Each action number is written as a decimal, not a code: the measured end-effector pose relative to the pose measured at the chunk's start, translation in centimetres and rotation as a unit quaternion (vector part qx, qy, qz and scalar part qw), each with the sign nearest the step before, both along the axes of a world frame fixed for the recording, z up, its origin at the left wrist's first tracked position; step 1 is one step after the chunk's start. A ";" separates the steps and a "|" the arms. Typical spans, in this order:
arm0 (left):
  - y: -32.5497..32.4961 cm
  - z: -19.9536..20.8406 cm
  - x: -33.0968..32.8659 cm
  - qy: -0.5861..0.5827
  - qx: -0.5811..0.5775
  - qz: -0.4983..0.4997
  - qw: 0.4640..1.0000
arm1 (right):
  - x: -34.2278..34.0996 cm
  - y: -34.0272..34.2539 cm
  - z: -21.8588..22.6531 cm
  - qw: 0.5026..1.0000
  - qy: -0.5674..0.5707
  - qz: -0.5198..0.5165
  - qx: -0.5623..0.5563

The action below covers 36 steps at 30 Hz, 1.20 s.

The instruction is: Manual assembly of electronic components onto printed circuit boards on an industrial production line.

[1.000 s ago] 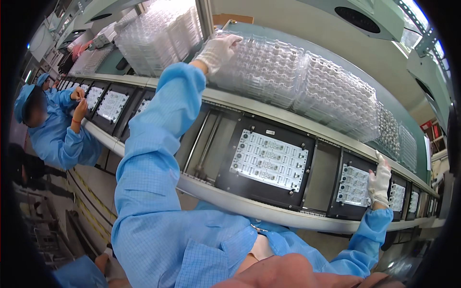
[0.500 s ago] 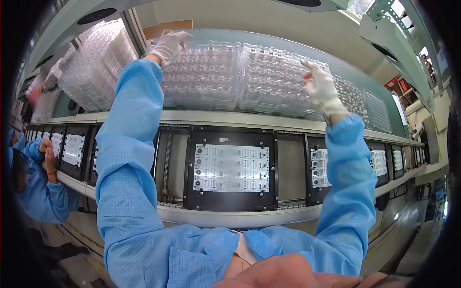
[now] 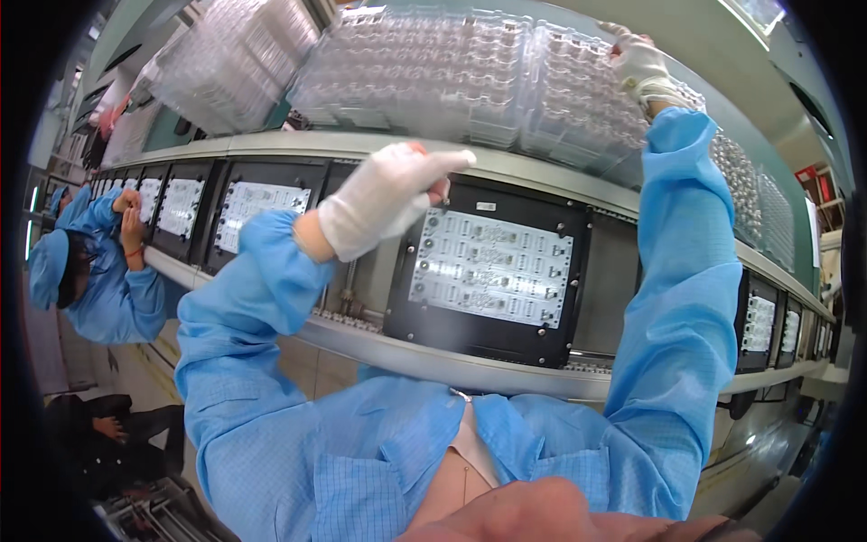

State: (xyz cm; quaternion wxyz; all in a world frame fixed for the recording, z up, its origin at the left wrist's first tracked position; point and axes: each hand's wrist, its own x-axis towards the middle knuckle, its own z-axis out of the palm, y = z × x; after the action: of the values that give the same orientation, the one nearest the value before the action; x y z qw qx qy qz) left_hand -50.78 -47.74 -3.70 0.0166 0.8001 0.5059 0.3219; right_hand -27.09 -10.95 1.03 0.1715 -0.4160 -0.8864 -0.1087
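My left hand [image 3: 384, 200], in a white glove with some bare fingertips, hangs over the conveyor at the upper left corner of a black fixture [image 3: 397, 307]. One finger points right; the thumb and another finger close together, and anything between them is too small to make out. Silvery-white circuit-board strips [image 3: 492, 266] lie in rows in this fixture. My right hand [image 3: 643, 70], gloved alike, reaches to the far edge of the right clear plastic tray stack [image 3: 578, 99]. Its fingers are bent together with one stretched out; what they hold, if anything, is hidden.
A wide clear tray stack [image 3: 397, 72] stands behind the conveyor rail [image 3: 271, 144], with a taller pile [image 3: 230, 68] to its left. More loaded fixtures [image 3: 262, 208] line the conveyor. A co-worker in blue [image 3: 108, 289] works at the far left.
My left hand has come back from the left tray stack to above the fixture. My right hand has moved farther out over the right tray. The view has turned and shifted.
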 end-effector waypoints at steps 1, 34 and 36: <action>0.1 -1.0 0.4 0.026 0.011 -0.003 1.000 | 0.3 0.2 -0.1 0.999 0.037 -0.006 0.000; -0.4 -3.4 -0.4 0.218 0.002 -0.028 0.976 | 6.5 -27.2 -5.5 0.921 0.272 0.273 -0.064; -0.5 -3.2 -0.6 0.216 -0.016 -0.035 0.976 | 6.1 -27.8 -5.2 0.928 0.261 0.242 -0.108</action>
State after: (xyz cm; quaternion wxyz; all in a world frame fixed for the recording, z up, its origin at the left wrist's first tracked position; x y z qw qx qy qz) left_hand -51.39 -48.22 -6.85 -0.0687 0.8676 0.4744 0.1324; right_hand -20.95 -38.74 -4.15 0.3716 -0.2183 -0.8906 0.1453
